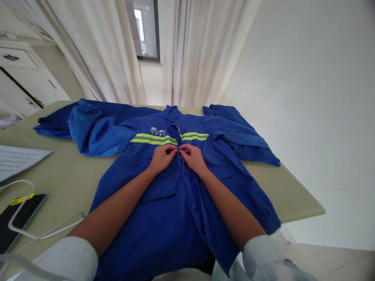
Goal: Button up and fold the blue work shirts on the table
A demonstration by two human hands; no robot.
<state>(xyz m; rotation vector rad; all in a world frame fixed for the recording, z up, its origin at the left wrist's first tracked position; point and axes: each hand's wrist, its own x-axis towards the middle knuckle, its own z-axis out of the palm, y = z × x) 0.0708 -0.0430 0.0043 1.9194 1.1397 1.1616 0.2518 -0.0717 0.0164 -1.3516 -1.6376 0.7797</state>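
Blue work jacket [166,210], front up, at the centre of the view on a pale green table [73,183]; two bare hands upon its front opening.
Left hand [162,158]: thumb and fingertips drawn together, pinching the front edge from the 9 o'clock side. Right hand [191,157]: likewise pinched, gripping the edge from 3 o'clock; whether a button lay between the fingertips could not be told. Reflective stripe [154,139]: across the chest, just beyond the hands at 12 o'clock. Two buttons [193,205]: along the opening, towards 6 o'clock. Further blue garments: at 10 o'clock [52,125] and 2 o'clock [231,113]. Printed paper [20,160]: 9 o'clock. Dark phone [25,214], white cable over it: 8 o'clock.
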